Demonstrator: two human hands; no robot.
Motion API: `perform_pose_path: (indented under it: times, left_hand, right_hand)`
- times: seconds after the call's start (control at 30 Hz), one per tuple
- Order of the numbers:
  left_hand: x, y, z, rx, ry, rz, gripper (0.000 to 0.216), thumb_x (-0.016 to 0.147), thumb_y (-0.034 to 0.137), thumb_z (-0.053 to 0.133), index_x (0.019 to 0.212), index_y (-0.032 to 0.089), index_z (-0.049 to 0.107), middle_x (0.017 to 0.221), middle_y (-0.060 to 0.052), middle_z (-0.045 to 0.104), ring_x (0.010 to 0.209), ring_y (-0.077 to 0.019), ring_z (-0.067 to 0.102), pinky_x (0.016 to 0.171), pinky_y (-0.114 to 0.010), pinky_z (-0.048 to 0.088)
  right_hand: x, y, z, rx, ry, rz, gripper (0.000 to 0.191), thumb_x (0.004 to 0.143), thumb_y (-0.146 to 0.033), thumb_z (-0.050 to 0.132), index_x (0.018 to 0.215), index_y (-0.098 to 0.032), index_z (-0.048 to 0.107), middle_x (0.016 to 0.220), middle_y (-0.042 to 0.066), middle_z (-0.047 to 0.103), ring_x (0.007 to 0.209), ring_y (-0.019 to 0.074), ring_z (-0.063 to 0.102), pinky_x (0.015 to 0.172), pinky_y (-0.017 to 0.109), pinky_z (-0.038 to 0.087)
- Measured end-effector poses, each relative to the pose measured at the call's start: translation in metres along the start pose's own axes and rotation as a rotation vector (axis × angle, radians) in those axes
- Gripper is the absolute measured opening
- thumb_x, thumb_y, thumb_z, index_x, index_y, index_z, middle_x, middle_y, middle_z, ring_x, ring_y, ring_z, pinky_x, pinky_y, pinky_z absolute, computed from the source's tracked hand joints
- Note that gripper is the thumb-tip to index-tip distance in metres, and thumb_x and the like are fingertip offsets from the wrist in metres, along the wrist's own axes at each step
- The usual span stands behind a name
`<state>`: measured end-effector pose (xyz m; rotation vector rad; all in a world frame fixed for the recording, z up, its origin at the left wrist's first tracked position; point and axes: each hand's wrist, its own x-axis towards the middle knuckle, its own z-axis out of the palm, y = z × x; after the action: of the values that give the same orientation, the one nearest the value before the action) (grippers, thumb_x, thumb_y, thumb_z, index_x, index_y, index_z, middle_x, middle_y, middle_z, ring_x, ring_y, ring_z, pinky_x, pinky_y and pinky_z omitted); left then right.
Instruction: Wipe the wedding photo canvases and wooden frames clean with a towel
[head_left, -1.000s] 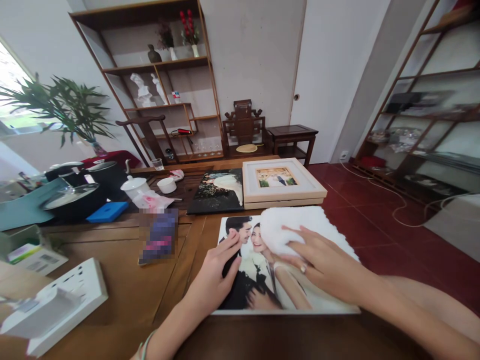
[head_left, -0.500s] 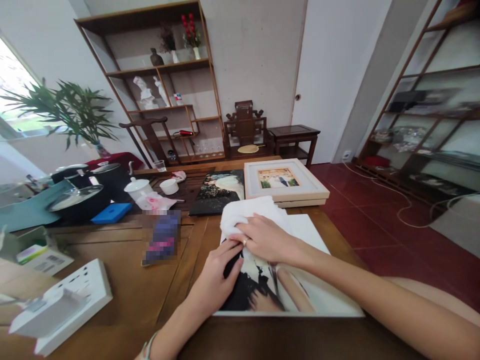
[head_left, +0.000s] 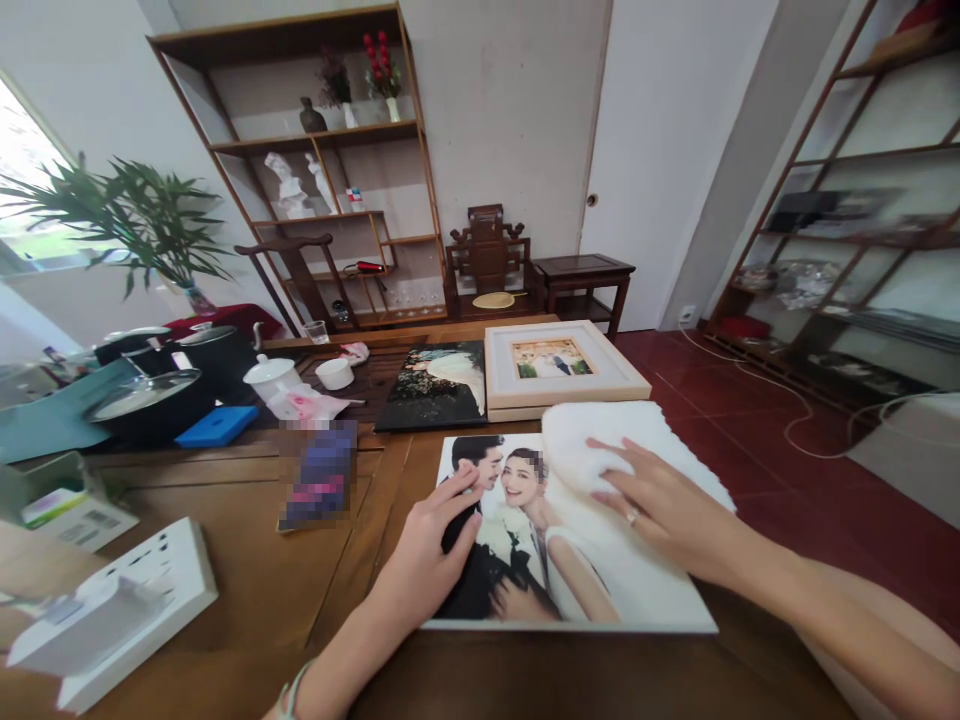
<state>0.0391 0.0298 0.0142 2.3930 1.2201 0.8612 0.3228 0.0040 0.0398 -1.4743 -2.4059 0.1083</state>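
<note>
A photo panel (head_left: pixel 555 585), printed with a couple's portrait, lies flat on the wooden table in front of me. My left hand (head_left: pixel 436 535) rests on the panel's left side with the fingers stretched out and apart, the fingertips on the printed picture. Over the panel's upper right part, my right hand (head_left: pixel 660 505) presses a bunched white towel (head_left: pixel 637 430) against the surface. The towel spreads past the panel's right edge and hides that corner.
Behind the panel lie a dark photo panel (head_left: pixel 433 385) and a pale wooden picture frame (head_left: pixel 570 405). To the left are a blurred purple packet (head_left: pixel 321 475), a blue box (head_left: pixel 217 426), a white power strip (head_left: pixel 142 620), a lidded white bowl (head_left: pixel 271 375) and a black pan (head_left: pixel 150 400).
My right hand has moved the towel from the panel's upper left to its right side, uncovering the portrait's faces. My left hand stays nearly in place.
</note>
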Motion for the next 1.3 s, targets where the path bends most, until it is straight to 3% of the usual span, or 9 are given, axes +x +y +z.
perform_pose_path:
  times: [0.07,0.23,0.4,0.57,0.7,0.9,1.03,1.2,1.3]
  left_hand:
    - [0.001,0.000,0.001,0.002,0.000,-0.001,0.030,0.089,0.024,0.048,0.111,0.015,0.067,0.130,-0.011,0.058,0.126,-0.0250,0.048,0.104,-0.044,0.041]
    - [0.001,-0.001,0.002,0.012,-0.004,0.001,0.030,0.089,0.027,0.049,0.112,0.016,0.067,0.132,-0.011,0.057,0.127,-0.0253,0.048,0.104,-0.044,0.041]
    - [0.001,-0.002,0.001,0.029,-0.030,-0.004,0.032,0.088,0.031,0.052,0.113,0.017,0.066,0.132,-0.011,0.057,0.127,-0.0261,0.048,0.105,-0.044,0.040]
    - [0.001,-0.005,0.000,0.051,-0.050,0.000,0.033,0.088,0.031,0.052,0.117,0.018,0.065,0.133,-0.011,0.056,0.128,-0.0262,0.046,0.106,-0.045,0.039]
    - [0.000,-0.006,0.000,0.054,-0.060,-0.001,0.033,0.088,0.031,0.052,0.117,0.019,0.065,0.133,-0.010,0.056,0.128,-0.0260,0.046,0.106,-0.045,0.039]
    - [-0.001,-0.005,0.000,0.048,-0.052,-0.031,0.032,0.088,0.032,0.052,0.115,0.020,0.065,0.134,-0.009,0.056,0.128,-0.0251,0.047,0.106,-0.044,0.040]
    - [0.001,-0.005,0.001,0.040,-0.035,-0.031,0.032,0.088,0.032,0.053,0.114,0.019,0.066,0.133,-0.009,0.057,0.127,-0.0244,0.048,0.106,-0.042,0.040]
    - [0.001,-0.005,0.002,0.037,-0.018,-0.013,0.031,0.088,0.031,0.053,0.113,0.018,0.066,0.131,-0.009,0.058,0.127,-0.0244,0.048,0.105,-0.041,0.041]
    - [0.001,-0.006,0.002,0.032,-0.017,0.002,0.031,0.088,0.031,0.052,0.113,0.017,0.065,0.131,-0.010,0.058,0.127,-0.0241,0.048,0.105,-0.042,0.040]
  right_hand:
    - [-0.016,-0.016,-0.004,0.000,-0.029,-0.054,0.028,0.092,-0.024,0.041,0.092,-0.018,0.068,0.132,0.015,0.054,0.130,0.0309,0.038,0.107,0.057,0.028]
    - [-0.052,-0.061,-0.020,0.048,-0.232,-0.270,0.018,0.084,-0.019,0.056,0.083,-0.028,0.071,0.134,0.003,0.053,0.126,0.0263,0.045,0.107,0.046,0.036]
    - [-0.063,-0.051,-0.025,0.125,-0.230,-0.209,0.021,0.078,-0.019,0.062,0.093,-0.032,0.070,0.137,-0.004,0.050,0.127,0.0237,0.044,0.104,0.037,0.041]
    - [-0.030,-0.015,-0.017,0.092,-0.202,-0.044,0.025,0.076,-0.019,0.056,0.097,-0.025,0.067,0.143,0.002,0.043,0.133,0.0289,0.034,0.105,0.046,0.037]
    - [0.012,0.004,-0.011,0.041,-0.109,-0.045,0.028,0.078,-0.017,0.050,0.102,-0.018,0.065,0.134,0.012,0.052,0.127,0.0317,0.043,0.102,0.047,0.037]
    - [0.039,0.016,-0.001,-0.005,-0.004,-0.118,0.032,0.075,-0.010,0.044,0.097,-0.019,0.065,0.114,0.011,0.063,0.119,0.0306,0.049,0.097,0.046,0.040]
    - [0.016,0.002,-0.003,0.006,-0.090,-0.093,0.034,0.073,-0.007,0.043,0.098,-0.017,0.063,0.120,0.014,0.061,0.131,0.0301,0.036,0.106,0.051,0.030]
    - [-0.051,-0.026,-0.007,0.123,-0.198,-0.063,0.033,0.067,-0.010,0.048,0.090,-0.025,0.065,0.143,0.003,0.044,0.131,0.0310,0.038,0.102,0.047,0.039]
    - [-0.082,-0.037,0.002,0.178,-0.145,-0.063,0.025,0.057,-0.012,0.053,0.069,-0.031,0.065,0.130,-0.007,0.057,0.120,0.0248,0.051,0.099,0.034,0.042]
